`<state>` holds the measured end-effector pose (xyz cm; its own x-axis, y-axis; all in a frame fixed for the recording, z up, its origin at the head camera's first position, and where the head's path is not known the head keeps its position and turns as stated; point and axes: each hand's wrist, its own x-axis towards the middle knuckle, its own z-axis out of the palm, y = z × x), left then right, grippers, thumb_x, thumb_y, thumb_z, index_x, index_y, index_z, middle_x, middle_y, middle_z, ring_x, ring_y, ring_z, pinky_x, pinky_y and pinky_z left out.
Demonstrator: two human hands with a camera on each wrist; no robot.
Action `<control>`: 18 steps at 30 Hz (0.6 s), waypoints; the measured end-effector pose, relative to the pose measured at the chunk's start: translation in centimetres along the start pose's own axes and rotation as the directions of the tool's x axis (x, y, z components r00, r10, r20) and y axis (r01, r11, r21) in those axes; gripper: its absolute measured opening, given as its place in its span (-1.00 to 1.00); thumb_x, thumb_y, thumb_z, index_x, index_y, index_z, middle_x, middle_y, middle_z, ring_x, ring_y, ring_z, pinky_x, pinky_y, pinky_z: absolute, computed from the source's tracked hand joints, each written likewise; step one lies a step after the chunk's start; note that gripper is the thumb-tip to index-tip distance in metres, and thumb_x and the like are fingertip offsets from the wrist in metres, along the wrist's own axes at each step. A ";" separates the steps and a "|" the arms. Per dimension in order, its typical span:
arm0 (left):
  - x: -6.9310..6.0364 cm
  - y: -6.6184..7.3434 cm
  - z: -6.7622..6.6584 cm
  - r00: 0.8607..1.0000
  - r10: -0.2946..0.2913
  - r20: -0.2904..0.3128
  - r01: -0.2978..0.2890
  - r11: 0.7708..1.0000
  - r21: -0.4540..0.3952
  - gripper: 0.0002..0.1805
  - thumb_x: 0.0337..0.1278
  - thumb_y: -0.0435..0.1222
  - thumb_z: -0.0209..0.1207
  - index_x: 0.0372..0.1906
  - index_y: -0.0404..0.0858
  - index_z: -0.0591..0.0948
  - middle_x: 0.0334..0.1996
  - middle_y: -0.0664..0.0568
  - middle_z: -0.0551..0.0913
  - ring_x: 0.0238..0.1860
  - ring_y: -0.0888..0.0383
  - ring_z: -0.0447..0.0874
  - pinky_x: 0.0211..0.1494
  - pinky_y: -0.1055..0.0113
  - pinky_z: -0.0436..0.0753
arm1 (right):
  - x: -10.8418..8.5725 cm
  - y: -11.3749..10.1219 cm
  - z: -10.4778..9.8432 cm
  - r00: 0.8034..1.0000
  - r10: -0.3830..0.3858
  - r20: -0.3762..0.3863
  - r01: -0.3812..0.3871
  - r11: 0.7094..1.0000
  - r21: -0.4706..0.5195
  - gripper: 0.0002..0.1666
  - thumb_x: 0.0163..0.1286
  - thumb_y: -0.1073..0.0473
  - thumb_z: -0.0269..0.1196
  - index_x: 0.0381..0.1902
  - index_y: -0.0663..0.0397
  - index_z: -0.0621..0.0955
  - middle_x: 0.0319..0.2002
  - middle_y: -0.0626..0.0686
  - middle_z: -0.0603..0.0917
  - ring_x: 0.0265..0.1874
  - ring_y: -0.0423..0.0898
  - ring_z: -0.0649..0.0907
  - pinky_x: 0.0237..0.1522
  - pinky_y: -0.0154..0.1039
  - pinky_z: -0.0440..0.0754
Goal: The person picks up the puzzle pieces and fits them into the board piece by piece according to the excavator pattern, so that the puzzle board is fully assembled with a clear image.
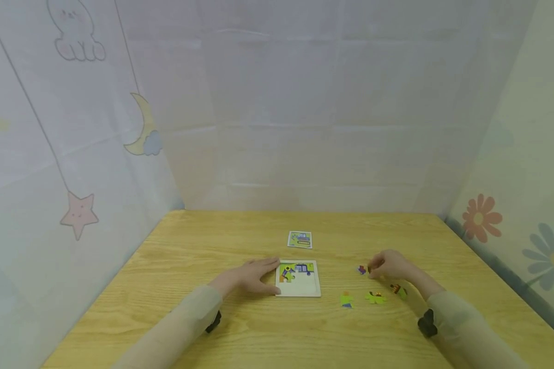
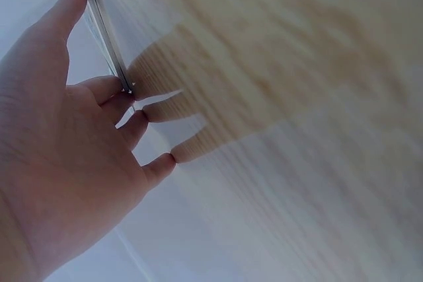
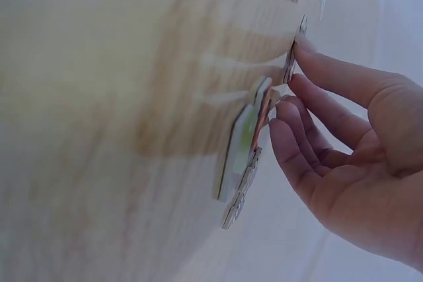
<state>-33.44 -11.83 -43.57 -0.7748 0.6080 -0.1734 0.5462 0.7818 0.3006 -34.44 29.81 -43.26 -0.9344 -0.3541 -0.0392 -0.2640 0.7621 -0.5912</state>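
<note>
A white puzzle tray (image 1: 298, 290) lies on the table, its upper part filled with joined green and purple picture pieces (image 1: 295, 270). My left hand (image 1: 251, 275) rests along the tray's left edge, thumb by the near corner and fingers by the far one. The left wrist view shows the tray edge (image 2: 106, 28) touching the thumb and fingers. To the right, my right hand (image 1: 390, 265) pinches a puzzle piece (image 3: 291, 61) between thumb and index finger, low over the table. Its picture is mostly hidden. Just left of these fingertips lies a small purple and red piece (image 1: 361, 269).
Nearer me lie a green and blue piece (image 1: 346, 300), a green piece with orange and black (image 1: 376, 298), and a dark striped piece (image 1: 399, 289) beside the right wrist. Behind the tray is a small picture card (image 1: 300, 239). Printed cloth walls (image 1: 304, 154) enclose the wooden table (image 1: 231, 236).
</note>
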 end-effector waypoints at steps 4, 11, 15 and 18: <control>0.0 0.0 0.0 1.000 0.006 -0.002 -0.006 1.000 -0.009 -0.08 0.13 0.23 0.07 0.47 -0.13 0.06 0.49 0.05 0.00 0.48 0.00 -0.04 0.48 -0.07 -0.03 | 0.0 -0.1 0.0 1.000 -0.012 0.011 0.012 1.000 0.003 -0.66 0.10 0.13 0.41 -0.22 0.21 0.63 -0.24 0.07 0.65 -0.24 -0.01 0.60 -0.23 -0.10 0.62; -0.2 0.1 -0.1 1.000 0.020 -0.006 -0.020 1.000 -0.023 -0.09 0.13 0.19 0.10 0.47 -0.15 0.07 0.49 0.03 0.01 0.48 -0.01 -0.04 0.48 -0.09 -0.03 | 0.2 0.1 -0.1 0.996 -0.079 0.035 0.078 0.996 0.040 -0.65 0.12 0.15 0.40 -0.23 0.22 0.53 -0.38 0.02 0.57 -0.38 -0.11 0.53 -0.37 -0.22 0.54; -0.2 0.1 -0.1 1.000 0.020 -0.003 -0.020 0.999 -0.027 -0.08 0.13 0.20 0.08 0.47 -0.14 0.06 0.49 0.03 0.00 0.48 0.00 -0.05 0.48 -0.08 -0.04 | 0.2 0.1 -0.2 0.995 -0.090 0.040 0.087 0.993 0.076 -0.66 0.15 0.16 0.37 -0.22 0.23 0.53 -0.38 0.04 0.59 -0.41 -0.11 0.55 -0.41 -0.22 0.56; -0.2 0.1 -0.1 1.000 0.018 0.001 -0.018 0.999 -0.029 -0.08 0.13 0.22 0.07 0.48 -0.12 0.05 0.50 0.05 -0.02 0.48 0.01 -0.06 0.49 -0.07 -0.04 | 0.1 0.1 -0.3 0.995 -0.081 0.052 0.075 0.989 0.125 -0.72 0.20 0.20 0.33 -0.20 0.23 0.53 -0.37 0.08 0.60 -0.42 -0.08 0.57 -0.41 -0.19 0.57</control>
<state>-33.25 -11.94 -43.40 -0.7647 0.6217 -0.1691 0.5502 0.7667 0.3309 -34.59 30.01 -43.05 -0.8962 -0.4424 -0.0323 -0.3010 0.6601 -0.6882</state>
